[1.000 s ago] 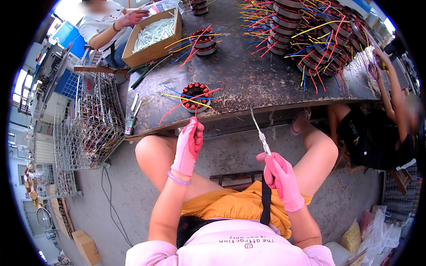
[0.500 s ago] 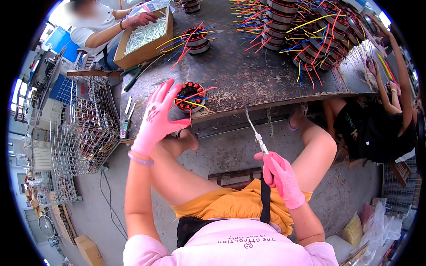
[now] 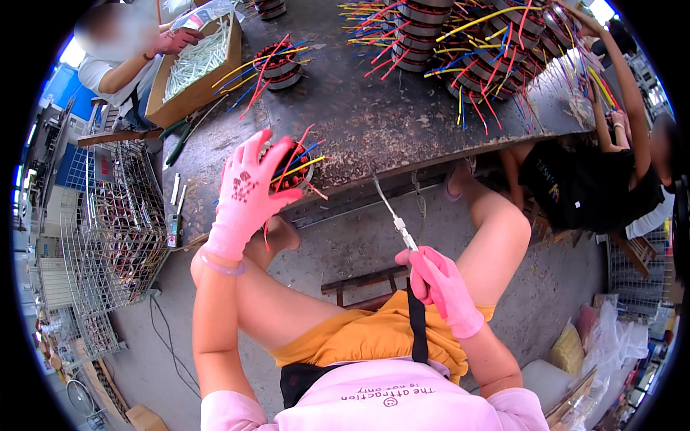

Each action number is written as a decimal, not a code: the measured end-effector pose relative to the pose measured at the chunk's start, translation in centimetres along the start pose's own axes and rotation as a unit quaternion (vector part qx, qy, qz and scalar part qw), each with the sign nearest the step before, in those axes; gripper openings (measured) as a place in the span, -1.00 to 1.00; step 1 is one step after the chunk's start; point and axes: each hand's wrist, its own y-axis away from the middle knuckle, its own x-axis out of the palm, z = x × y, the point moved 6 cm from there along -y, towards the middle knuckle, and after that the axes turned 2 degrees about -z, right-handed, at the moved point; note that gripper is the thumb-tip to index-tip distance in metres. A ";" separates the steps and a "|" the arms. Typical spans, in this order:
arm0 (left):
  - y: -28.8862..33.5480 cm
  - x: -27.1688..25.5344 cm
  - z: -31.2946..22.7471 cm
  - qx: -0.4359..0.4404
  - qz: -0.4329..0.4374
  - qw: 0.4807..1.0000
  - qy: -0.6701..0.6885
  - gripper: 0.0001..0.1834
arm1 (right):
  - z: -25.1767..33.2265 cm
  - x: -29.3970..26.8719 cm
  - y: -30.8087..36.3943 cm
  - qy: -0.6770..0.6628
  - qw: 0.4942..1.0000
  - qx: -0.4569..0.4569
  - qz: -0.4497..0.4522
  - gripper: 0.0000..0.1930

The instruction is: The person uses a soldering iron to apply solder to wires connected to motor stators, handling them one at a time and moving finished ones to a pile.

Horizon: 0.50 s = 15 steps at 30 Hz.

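Observation:
My left hand (image 3: 248,190), in a pink glove, curls around the left side of a motor stator (image 3: 305,174) at the table's near edge. Thumb and fingers lie against it and hide part of its ring. Red, blue and yellow wires stick out of this stator, and one red wire hangs below my thumb. Pink-gloved too, my right hand (image 3: 445,291) is closed on a slim tool (image 3: 401,226) with a white handle and a thin, bent metal rod. The rod's tip points up toward the table edge, apart from the stator.
Another wired stator (image 3: 279,70) stands farther back on the dark table (image 3: 345,118). Stacked stators (image 3: 413,50) fill the back right. A co-worker's gloved hand (image 3: 180,39) rests at a box of white sticks (image 3: 154,108). Pliers (image 3: 178,144) lie left; another person (image 3: 582,187) sits right.
My left hand has closed in from hovering beside the stator to gripping it, and the stator and its wires have turned. My right hand keeps its hold on the tool. The view has shifted.

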 end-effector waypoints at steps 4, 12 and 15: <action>2.3 -0.5 -0.7 0.059 0.017 0.990 -0.123 -0.21 | 0.0 -0.3 0.0 -0.007 1.000 -0.005 -0.012 -0.60; 5.2 2.6 -5.9 -0.215 -0.018 0.976 0.029 -0.50 | -0.7 0.0 -0.2 -0.011 1.000 -0.020 0.014 -0.60; 4.2 4.3 -5.5 -0.267 -0.041 0.963 0.027 -0.53 | -0.1 -0.2 0.2 -0.026 0.999 -0.033 0.014 -0.59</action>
